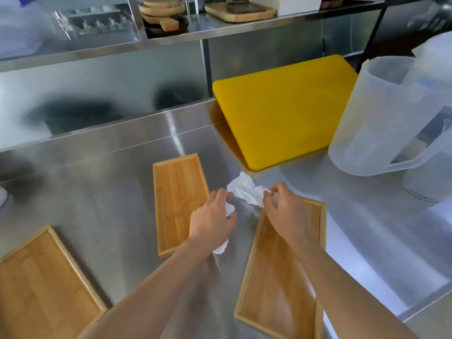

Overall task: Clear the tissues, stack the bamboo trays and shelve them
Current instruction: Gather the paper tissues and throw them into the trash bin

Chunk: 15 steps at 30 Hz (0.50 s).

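Tissue (245,189) pinched in right hand (283,211); left hand (211,222) clutches tissue wad (226,230).

Steel counter (102,192), three bamboo trays (179,204) lying apart, yellow cutting board (288,113), clear plastic jugs (376,118) at right

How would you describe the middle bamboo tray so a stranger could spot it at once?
Start at the yellow cutting board leaning on the steel counter. Just in front and left lies the middle bamboo tray. Unlike its neighbours, it lies wholly in view, its right edge under the left hand.
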Each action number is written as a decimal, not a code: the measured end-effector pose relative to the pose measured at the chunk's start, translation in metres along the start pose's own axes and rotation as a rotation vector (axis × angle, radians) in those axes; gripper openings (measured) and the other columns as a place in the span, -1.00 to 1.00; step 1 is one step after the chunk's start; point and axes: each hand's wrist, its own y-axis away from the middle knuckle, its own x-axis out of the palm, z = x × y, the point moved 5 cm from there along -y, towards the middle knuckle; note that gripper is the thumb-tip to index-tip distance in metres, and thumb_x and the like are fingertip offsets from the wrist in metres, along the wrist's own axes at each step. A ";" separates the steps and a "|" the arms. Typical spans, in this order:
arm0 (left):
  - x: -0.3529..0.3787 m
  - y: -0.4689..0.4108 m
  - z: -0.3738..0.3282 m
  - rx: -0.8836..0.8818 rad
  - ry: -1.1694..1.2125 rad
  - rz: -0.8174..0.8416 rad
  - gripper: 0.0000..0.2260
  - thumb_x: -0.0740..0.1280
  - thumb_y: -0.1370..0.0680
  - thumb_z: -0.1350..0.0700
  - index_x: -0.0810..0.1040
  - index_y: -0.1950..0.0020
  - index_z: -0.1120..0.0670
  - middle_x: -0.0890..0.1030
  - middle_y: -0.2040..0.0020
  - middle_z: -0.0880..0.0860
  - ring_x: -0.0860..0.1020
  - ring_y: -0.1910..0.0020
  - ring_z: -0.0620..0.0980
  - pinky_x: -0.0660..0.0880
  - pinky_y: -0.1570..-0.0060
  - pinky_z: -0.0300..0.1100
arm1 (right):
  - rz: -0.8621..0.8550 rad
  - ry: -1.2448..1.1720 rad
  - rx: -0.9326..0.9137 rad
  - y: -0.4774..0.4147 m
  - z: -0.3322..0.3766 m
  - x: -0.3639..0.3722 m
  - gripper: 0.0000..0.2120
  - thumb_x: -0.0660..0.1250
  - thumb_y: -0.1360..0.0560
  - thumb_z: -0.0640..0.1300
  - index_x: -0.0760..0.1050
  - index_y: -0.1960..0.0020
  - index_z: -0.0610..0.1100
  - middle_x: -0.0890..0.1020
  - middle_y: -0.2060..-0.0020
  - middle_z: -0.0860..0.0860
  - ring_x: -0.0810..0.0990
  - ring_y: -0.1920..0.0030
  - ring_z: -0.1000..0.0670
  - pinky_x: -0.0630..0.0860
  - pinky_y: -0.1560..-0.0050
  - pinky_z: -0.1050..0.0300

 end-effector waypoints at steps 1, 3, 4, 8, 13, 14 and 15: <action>0.005 -0.010 -0.005 0.021 -0.054 0.014 -0.78 0.17 -0.56 0.07 0.33 -0.19 0.05 0.49 -0.14 0.03 0.54 0.13 0.08 0.38 0.27 -0.15 | -0.004 0.007 0.006 -0.002 -0.006 -0.001 -0.74 0.11 -0.54 0.07 0.38 -0.06 -0.10 0.59 0.23 -0.01 0.56 0.27 -0.01 0.45 0.36 0.20; 0.015 -0.028 -0.014 0.059 -0.160 0.037 -0.69 0.15 -0.57 0.03 0.26 -0.30 0.01 0.44 -0.24 0.03 0.58 0.08 0.13 0.41 0.29 -0.15 | -0.009 0.001 0.034 -0.007 -0.018 -0.002 -0.76 0.10 -0.55 0.06 0.37 -0.05 -0.09 0.61 0.22 -0.03 0.56 0.25 -0.02 0.50 0.28 0.12; 0.021 -0.034 -0.017 0.076 -0.216 0.049 -0.66 0.15 -0.58 0.02 0.22 -0.34 -0.01 0.43 -0.26 0.04 0.59 0.08 0.15 0.43 0.30 -0.14 | -0.009 0.005 0.050 -0.009 -0.023 -0.002 -0.77 0.10 -0.55 0.05 0.37 -0.03 -0.09 0.61 0.22 -0.04 0.55 0.26 -0.01 0.50 0.28 0.11; 0.045 -0.053 -0.020 0.093 -0.386 0.154 -0.58 0.13 -0.58 -0.05 0.10 -0.41 -0.12 0.39 -0.29 0.12 0.60 0.10 0.17 0.43 0.29 -0.12 | -0.013 0.050 0.063 -0.015 -0.039 -0.005 -0.80 0.10 -0.56 -0.01 0.40 0.01 -0.13 0.61 0.29 -0.04 0.55 0.32 -0.01 0.47 0.32 0.11; 0.067 -0.061 -0.015 0.101 -0.533 0.225 -0.69 0.06 -0.60 0.04 0.26 -0.35 -0.04 0.52 -0.18 0.11 0.60 0.00 0.16 0.46 0.16 -0.09 | -0.012 0.043 0.095 -0.017 -0.053 -0.011 -0.84 0.11 -0.55 -0.08 0.40 0.08 -0.15 0.56 0.37 -0.06 0.54 0.35 -0.06 0.46 0.29 0.08; 0.068 -0.060 -0.015 0.099 -0.540 0.219 -0.71 0.05 -0.60 0.08 0.29 -0.32 -0.01 0.55 -0.14 0.11 0.60 0.00 0.15 0.47 0.15 -0.10 | -0.007 0.042 0.101 -0.017 -0.055 -0.011 -0.84 0.11 -0.54 -0.08 0.39 0.08 -0.15 0.57 0.36 -0.07 0.55 0.34 -0.07 0.48 0.27 0.06; 0.069 -0.059 -0.014 0.088 -0.521 0.215 -0.73 0.06 -0.60 0.11 0.32 -0.30 0.01 0.57 -0.11 0.10 0.61 0.01 0.13 0.47 0.15 -0.11 | -0.005 0.036 0.101 -0.016 -0.057 -0.012 -0.84 0.11 -0.54 -0.07 0.39 0.09 -0.14 0.59 0.35 -0.08 0.56 0.33 -0.08 0.50 0.25 0.04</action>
